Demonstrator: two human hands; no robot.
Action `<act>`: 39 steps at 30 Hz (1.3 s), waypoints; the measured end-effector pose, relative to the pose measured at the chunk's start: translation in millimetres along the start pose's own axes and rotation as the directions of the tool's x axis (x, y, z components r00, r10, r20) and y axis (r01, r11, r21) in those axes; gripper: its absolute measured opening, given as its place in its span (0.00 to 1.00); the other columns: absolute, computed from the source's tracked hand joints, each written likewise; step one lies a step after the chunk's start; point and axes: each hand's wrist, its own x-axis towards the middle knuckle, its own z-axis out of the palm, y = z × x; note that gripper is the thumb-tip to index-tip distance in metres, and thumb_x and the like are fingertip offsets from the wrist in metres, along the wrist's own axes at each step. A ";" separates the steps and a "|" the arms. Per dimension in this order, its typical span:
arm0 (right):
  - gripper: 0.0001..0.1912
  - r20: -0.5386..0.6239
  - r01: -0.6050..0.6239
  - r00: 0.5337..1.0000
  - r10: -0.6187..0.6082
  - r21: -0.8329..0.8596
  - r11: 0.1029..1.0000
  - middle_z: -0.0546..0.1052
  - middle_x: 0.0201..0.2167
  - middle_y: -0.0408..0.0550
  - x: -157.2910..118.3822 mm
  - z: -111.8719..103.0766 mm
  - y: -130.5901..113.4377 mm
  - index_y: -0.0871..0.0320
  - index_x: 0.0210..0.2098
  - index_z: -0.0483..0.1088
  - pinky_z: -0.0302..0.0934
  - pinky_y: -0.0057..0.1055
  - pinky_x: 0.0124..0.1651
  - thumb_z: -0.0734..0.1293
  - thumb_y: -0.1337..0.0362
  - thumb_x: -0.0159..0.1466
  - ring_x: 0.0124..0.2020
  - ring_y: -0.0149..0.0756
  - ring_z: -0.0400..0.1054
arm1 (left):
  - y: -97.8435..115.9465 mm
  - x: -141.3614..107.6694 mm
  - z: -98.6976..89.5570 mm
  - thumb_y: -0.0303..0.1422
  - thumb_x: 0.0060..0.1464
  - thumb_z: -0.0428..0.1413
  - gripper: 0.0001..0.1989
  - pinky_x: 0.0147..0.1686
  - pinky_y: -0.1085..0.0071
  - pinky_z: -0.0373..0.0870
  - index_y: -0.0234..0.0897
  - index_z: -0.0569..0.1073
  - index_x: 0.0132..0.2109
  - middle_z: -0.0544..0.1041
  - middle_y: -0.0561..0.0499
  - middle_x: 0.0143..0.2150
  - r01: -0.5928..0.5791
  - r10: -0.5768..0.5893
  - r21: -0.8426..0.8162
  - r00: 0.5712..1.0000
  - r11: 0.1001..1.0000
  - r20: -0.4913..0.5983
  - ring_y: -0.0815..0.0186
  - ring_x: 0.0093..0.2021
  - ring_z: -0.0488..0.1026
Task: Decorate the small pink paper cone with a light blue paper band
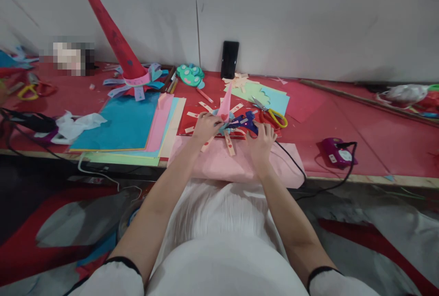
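Note:
A pink paper cone [225,106] stands upright on a blue base, with cream paper strips [229,144] spread around it. My left hand [206,127] has its fingers closed at the cone's lower left side. On the right, my right hand [260,142] is wrapped round a dark blue glue gun [247,121], whose nozzle points left at the cone's base. The tip is too small to tell whether it touches. Red sheets [185,120] lie beneath, and a folded pink sheet [219,168] lies at the table's front edge.
Yellow-handled scissors [277,118] lie right of the glue gun. A black phone [229,60] leans on the wall. A tall red cone [118,42] and coloured sheets [115,122] are at left. A cable runs toward a purple socket block [338,152] at right.

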 end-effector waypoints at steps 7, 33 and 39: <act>0.16 -0.041 -0.037 0.999 0.036 -0.022 0.999 0.72 0.41 0.54 1.3 -0.9 0.9 0.58 0.45 0.68 0.54 0.42 0.46 0.63 0.68 0.56 0.45 0.45 0.63 | 0.4 0.0 0.5 0.34 0.56 0.50 0.11 0.49 0.61 0.59 0.42 0.76 0.31 0.80 0.53 0.35 0.007 -0.007 -0.013 1.000 1.000 0.000 0.63 0.37 0.73; 0.15 -0.102 -0.153 0.984 0.149 -0.031 0.988 0.71 0.40 0.55 2.2 -4.2 4.7 0.58 0.44 0.67 0.55 0.46 0.46 0.62 0.64 0.57 0.44 0.48 0.63 | 1.1 -1.7 1.7 0.36 0.58 0.50 0.12 0.51 0.60 0.57 0.42 0.77 0.33 0.80 0.53 0.36 -0.035 0.036 0.046 0.999 0.998 -0.025 0.62 0.41 0.73; 0.16 -0.102 -0.175 0.980 0.172 -0.026 0.984 0.72 0.41 0.54 3.1 -5.9 4.7 0.58 0.44 0.67 0.54 0.46 0.46 0.63 0.64 0.56 0.44 0.48 0.63 | 2.2 -3.3 0.9 0.39 0.59 0.50 0.12 0.51 0.61 0.57 0.41 0.76 0.34 0.80 0.53 0.37 -0.031 0.033 0.035 0.996 0.999 -0.080 0.63 0.41 0.73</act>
